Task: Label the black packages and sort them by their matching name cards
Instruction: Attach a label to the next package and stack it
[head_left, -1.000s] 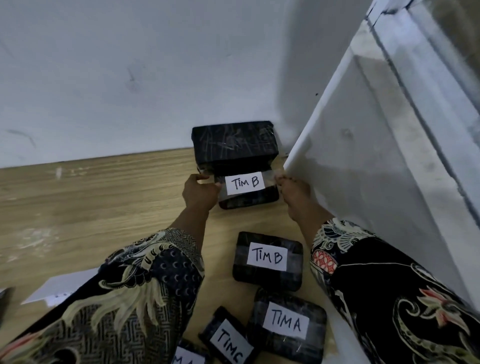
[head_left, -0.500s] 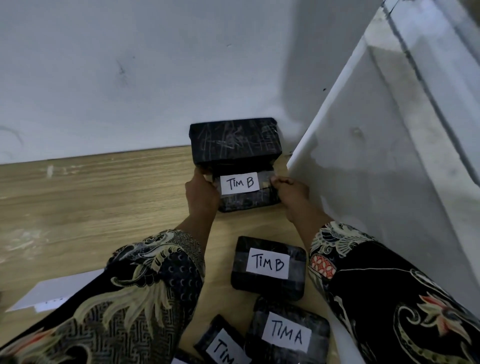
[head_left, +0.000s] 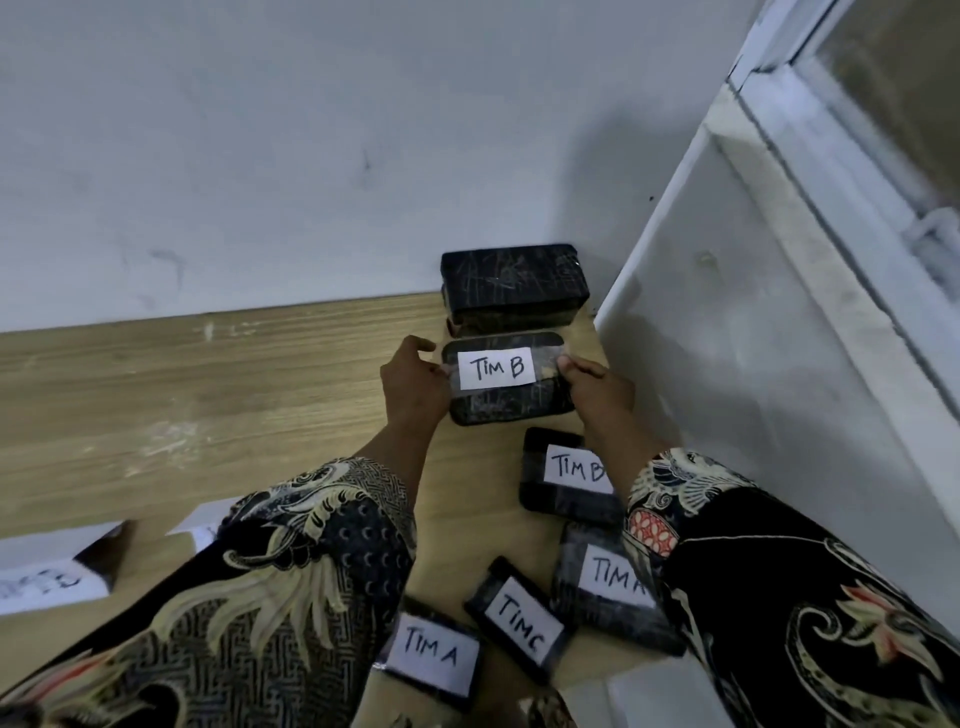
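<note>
Gripping TIM B package (head_left: 511, 384) at both ends, left hand (head_left: 413, 387), right hand (head_left: 602, 397)

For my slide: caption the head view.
Both hands grip a black plastic-wrapped package labelled TIM B on wooden floor.

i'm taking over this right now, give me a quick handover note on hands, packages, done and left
Left hand and right hand: each grips an end of the held TIM B package, above the wooden floor.
Unlabelled black package: by the wall, behind the held one.
Labelled and lying near: second TIM B package, two TIM A packages, TIM C package.
Papers lie at left, writing blurred.
Left: label the bare package, group packages by name.
</note>
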